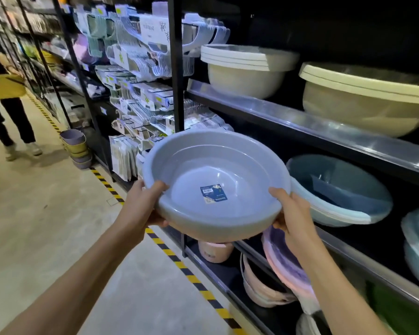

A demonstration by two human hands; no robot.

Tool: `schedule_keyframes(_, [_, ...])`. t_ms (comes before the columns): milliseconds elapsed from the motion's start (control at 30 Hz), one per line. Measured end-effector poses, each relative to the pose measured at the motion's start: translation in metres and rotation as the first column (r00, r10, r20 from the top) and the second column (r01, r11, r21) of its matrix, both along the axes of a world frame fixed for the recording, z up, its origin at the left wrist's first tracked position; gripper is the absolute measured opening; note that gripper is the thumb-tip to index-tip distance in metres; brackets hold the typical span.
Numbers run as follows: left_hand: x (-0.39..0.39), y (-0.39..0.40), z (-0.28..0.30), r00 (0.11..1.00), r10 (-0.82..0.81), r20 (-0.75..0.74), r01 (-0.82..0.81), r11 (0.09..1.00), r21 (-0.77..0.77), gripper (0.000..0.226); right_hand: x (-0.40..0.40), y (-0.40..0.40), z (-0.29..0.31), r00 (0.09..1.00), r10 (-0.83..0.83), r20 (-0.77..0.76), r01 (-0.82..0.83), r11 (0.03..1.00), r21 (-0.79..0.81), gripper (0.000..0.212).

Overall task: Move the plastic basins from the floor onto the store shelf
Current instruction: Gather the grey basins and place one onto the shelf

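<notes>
A person holds a grey-blue plastic basin (215, 187) in the air in front of the store shelf (324, 131), the left hand (143, 204) and right hand (292, 213) each closed on opposite sides of its rim, thumbs hooked inside, apparently to keep it level. Just beyond the right hand sits a stack of teal basins (341, 192), the likely resting place; cream basins (247, 68) stand on the shelf above both hands.
</notes>
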State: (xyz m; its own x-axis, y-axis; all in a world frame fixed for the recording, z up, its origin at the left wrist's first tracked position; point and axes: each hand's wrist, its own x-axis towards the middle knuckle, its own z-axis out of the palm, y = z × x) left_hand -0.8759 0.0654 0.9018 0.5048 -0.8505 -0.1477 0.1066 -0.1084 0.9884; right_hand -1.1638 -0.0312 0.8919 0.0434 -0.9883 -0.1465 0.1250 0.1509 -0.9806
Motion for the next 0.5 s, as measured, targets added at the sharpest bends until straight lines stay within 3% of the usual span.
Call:
schedule_keyframes(333, [0.042, -0.133, -0.029, 0.996, -0.084, -0.007, 0.084, 0.996, -0.008, 0.045, 0.041, -0.118, -0.03, 0.993, -0.106, -0.051, 0.106, 0.994, 0.001, 0.028])
schedule_keyframes(500, [0.081, -0.205, -0.052, 0.986, -0.164, -0.04, 0.164, 0.986, 0.0, 0.043, 0.071, -0.153, -0.048, 0.98, -0.196, -0.045, 0.196, 0.981, 0.002, 0.014])
